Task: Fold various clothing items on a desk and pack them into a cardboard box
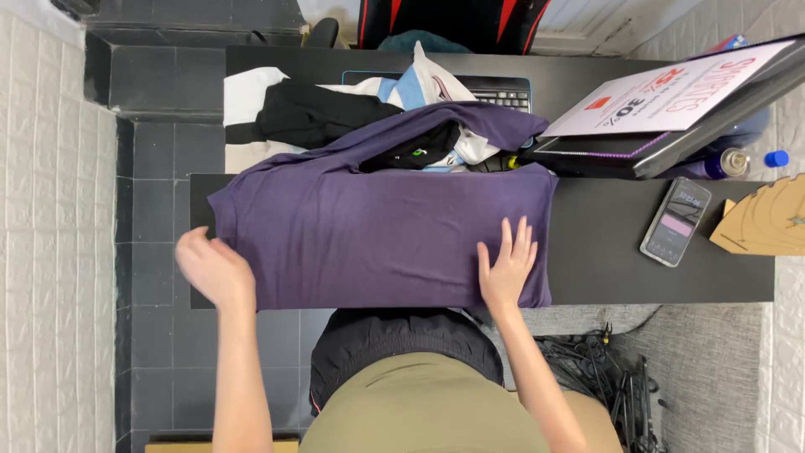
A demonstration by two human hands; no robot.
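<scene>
Both hands' grip flat, one shirt (pixel 377 235)

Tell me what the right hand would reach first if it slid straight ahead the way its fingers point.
The right hand lies flat on the purple shirt, fingers pointing up the desk. Going straight on, it would cross more shirt and probably meet the pile of clothes first, near its right end, though depth is unclear.

Black table (pixel 604 268) spans the frame. Purple garment (pixel 377 235) spread flat across its centre, overhanging the near edge. Clothes pile (pixel 352 113) at 12 o'clock. Smartphone (pixel 676 221) at 3 o'clock, tan cardboard piece (pixel 763 225) just beyond. Dark board with white sheet (pixel 662 109) at 2 o'clock.
</scene>
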